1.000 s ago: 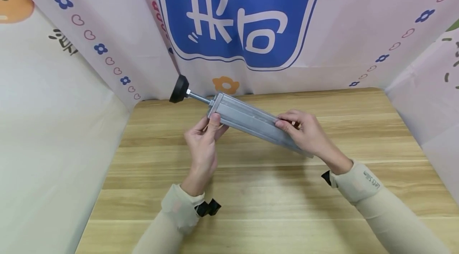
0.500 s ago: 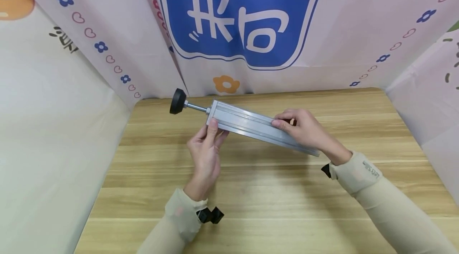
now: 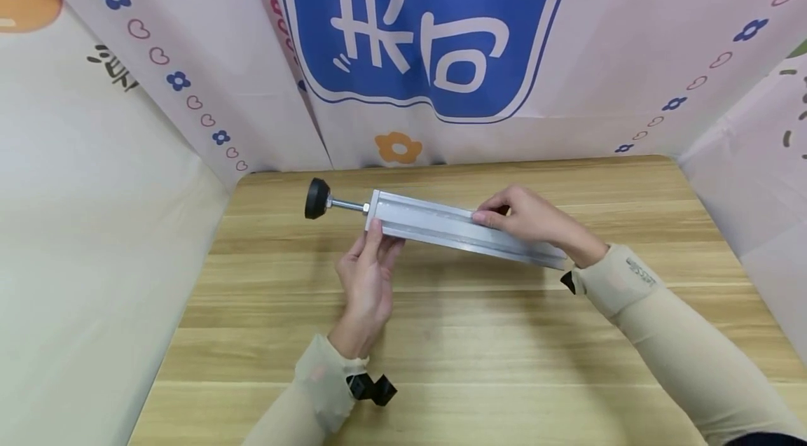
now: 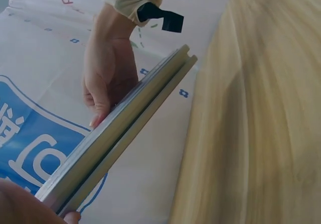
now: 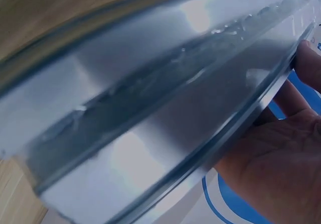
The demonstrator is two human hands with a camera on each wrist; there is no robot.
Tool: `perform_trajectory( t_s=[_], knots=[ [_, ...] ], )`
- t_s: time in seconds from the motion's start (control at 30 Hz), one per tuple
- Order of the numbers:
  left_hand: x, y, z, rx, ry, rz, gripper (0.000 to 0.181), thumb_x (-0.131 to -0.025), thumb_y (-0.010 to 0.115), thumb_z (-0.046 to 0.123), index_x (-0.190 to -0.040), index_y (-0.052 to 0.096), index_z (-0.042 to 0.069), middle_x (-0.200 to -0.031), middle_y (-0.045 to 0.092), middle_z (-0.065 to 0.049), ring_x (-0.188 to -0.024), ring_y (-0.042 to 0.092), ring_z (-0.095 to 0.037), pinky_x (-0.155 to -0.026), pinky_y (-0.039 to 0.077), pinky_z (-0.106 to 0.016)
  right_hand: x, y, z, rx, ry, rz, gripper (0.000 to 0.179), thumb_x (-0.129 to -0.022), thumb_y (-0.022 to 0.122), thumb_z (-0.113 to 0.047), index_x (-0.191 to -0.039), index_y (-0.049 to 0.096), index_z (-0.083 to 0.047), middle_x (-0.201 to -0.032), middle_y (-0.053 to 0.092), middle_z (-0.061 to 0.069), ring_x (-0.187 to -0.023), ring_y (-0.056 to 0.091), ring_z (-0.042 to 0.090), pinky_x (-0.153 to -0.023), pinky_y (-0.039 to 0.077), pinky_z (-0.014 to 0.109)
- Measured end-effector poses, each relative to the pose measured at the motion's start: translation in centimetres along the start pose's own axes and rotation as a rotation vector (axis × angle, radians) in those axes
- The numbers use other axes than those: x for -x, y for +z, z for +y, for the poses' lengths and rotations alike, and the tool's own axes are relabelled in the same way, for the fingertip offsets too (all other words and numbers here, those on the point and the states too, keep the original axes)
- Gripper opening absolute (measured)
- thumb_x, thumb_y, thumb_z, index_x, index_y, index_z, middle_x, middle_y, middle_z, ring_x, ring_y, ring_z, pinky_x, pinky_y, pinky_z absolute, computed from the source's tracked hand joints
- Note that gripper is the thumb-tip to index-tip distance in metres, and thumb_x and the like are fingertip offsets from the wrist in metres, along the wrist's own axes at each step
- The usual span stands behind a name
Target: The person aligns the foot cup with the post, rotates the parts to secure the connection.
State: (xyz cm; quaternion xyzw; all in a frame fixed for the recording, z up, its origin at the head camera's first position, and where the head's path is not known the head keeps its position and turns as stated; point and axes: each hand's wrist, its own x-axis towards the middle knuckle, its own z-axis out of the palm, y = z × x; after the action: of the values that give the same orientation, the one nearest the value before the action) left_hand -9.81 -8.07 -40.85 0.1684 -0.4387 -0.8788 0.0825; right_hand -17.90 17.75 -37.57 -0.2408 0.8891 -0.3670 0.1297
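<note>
A long silver aluminium profile (image 3: 429,222) with lengthwise grooves is held above the wooden table, sloping down to the right in the head view. From its left end juts a threaded rod (image 3: 347,205) with a round black levelling foot (image 3: 317,198). My left hand (image 3: 366,278) grips the profile beside the rod, thumb on the front face and fingers behind. Farther right, my right hand (image 3: 529,218) pinches its upper edge, with the thumb on the face. A side groove of the profile (image 4: 120,128) shows in the left wrist view; reflections cover its broad face (image 5: 165,98) in the right wrist view.
The wooden table (image 3: 454,355) extends beneath both hands. A printed cloth backdrop (image 3: 618,47) rises right behind it, with a similar cloth (image 3: 82,222) along the left side. Small black devices (image 3: 372,388) are strapped at the wrists.
The profile's left end and black foot have come down, so the profile lies closer to level. My left hand has moved down and slightly right, my right hand a little left along the edge.
</note>
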Motion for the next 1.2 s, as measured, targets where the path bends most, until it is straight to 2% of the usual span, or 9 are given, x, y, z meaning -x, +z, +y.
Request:
perform_trajectory(
  t_s=[0.23, 0.43, 0.53, 0.67, 0.8, 0.9, 0.97, 1.1, 1.2],
  knots=[
    [0.2, -0.6, -1.3, 0.003, -0.087, 0.061, 0.047, -0.105, 0.065, 0.027, -0.139, 0.060, -0.005, -0.138, 0.067, -0.025, -0.124, 0.072, -0.028, -0.104, 0.060, -0.036, -0.7, 0.2, 0.8, -0.001, 0.032, -0.053, 0.023, -0.104, 0.067, -0.025, -0.101, 0.084, -0.008, -0.105, 0.081, 0.009, -0.084, 0.063, 0.015, -0.081, 0.053, 0.033],
    [0.1, -0.8, -1.9, 0.006, -0.110, 0.075, 0.051, -0.104, 0.065, 0.030, -0.140, 0.059, -0.005, -0.139, 0.066, -0.025, -0.131, 0.067, -0.032, -0.105, 0.059, -0.036, -1.3, 0.5, 1.4, 0.024, 0.058, -0.065, 0.024, -0.103, 0.068, -0.026, -0.105, 0.083, -0.008, -0.109, 0.081, 0.009, -0.103, 0.072, 0.021, -0.096, 0.058, 0.045],
    [-0.1, -0.9, -2.0, 0.012, -0.122, 0.092, 0.051, -0.105, 0.064, 0.030, -0.141, 0.057, -0.005, -0.142, 0.065, -0.025, -0.134, 0.064, -0.034, -0.106, 0.059, -0.037, -1.8, 0.5, 1.3, 0.039, 0.058, -0.080, 0.024, -0.103, 0.068, -0.024, -0.106, 0.083, -0.007, -0.107, 0.081, 0.009, -0.098, 0.070, 0.019, -0.092, 0.056, 0.041],
    [-0.2, -1.3, -2.1, 0.017, -0.146, 0.106, 0.053, -0.106, 0.062, 0.027, -0.144, 0.052, -0.008, -0.148, 0.059, -0.029, -0.139, 0.059, -0.038, -0.112, 0.055, -0.041, -2.5, 0.5, 1.2, 0.044, 0.066, -0.117, 0.024, -0.103, 0.067, -0.024, -0.105, 0.083, -0.006, -0.099, 0.080, 0.007, -0.081, 0.058, 0.015, -0.076, 0.048, 0.032],
    [-0.4, -1.9, -2.4, 0.020, -0.165, 0.115, 0.057, -0.107, 0.062, 0.026, -0.146, 0.046, -0.012, -0.150, 0.054, -0.034, -0.143, 0.055, -0.043, -0.117, 0.051, -0.046, -3.0, 0.7, 1.3, 0.053, 0.075, -0.148, 0.026, -0.104, 0.067, -0.026, -0.100, 0.084, -0.007, -0.083, 0.071, 0.000, -0.070, 0.047, 0.013, -0.067, 0.039, 0.030],
    [-0.7, -2.3, -2.6, 0.019, -0.178, 0.127, 0.059, -0.106, 0.062, 0.026, -0.148, 0.044, -0.013, -0.149, 0.053, -0.036, -0.143, 0.054, -0.044, -0.117, 0.051, -0.046, -3.4, 0.9, 1.4, 0.049, 0.086, -0.159, 0.026, -0.103, 0.068, -0.027, -0.098, 0.084, -0.007, -0.077, 0.064, -0.003, -0.069, 0.044, 0.012, -0.066, 0.038, 0.029],
    [-0.9, -2.5, -2.7, 0.017, -0.186, 0.136, 0.060, -0.106, 0.063, 0.026, -0.148, 0.044, -0.012, -0.148, 0.054, -0.035, -0.142, 0.055, -0.043, -0.116, 0.052, -0.045, -3.7, 1.2, 1.5, 0.040, 0.099, -0.167, 0.026, -0.103, 0.068, -0.026, -0.098, 0.083, -0.007, -0.077, 0.064, -0.003, -0.071, 0.045, 0.012, -0.067, 0.040, 0.029],
    [-1.4, -2.8, -3.1, 0.011, -0.201, 0.157, 0.060, -0.106, 0.064, 0.027, -0.148, 0.044, -0.011, -0.148, 0.054, -0.035, -0.142, 0.055, -0.043, -0.117, 0.051, -0.046, -4.0, 1.7, 1.7, 0.016, 0.125, -0.174, 0.027, -0.103, 0.069, -0.028, -0.101, 0.084, -0.006, -0.087, 0.074, 0.001, -0.076, 0.052, 0.013, -0.070, 0.044, 0.027],
    [-1.8, -3.1, -3.4, 0.006, -0.211, 0.162, 0.060, -0.106, 0.062, 0.026, -0.150, 0.043, -0.012, -0.150, 0.052, -0.036, -0.144, 0.053, -0.045, -0.120, 0.049, -0.048, -4.2, 2.2, 1.9, 0.009, 0.134, -0.176, 0.028, -0.103, 0.069, -0.029, -0.103, 0.084, -0.006, -0.091, 0.077, 0.002, -0.075, 0.051, 0.012, -0.069, 0.044, 0.027]
  ],
)
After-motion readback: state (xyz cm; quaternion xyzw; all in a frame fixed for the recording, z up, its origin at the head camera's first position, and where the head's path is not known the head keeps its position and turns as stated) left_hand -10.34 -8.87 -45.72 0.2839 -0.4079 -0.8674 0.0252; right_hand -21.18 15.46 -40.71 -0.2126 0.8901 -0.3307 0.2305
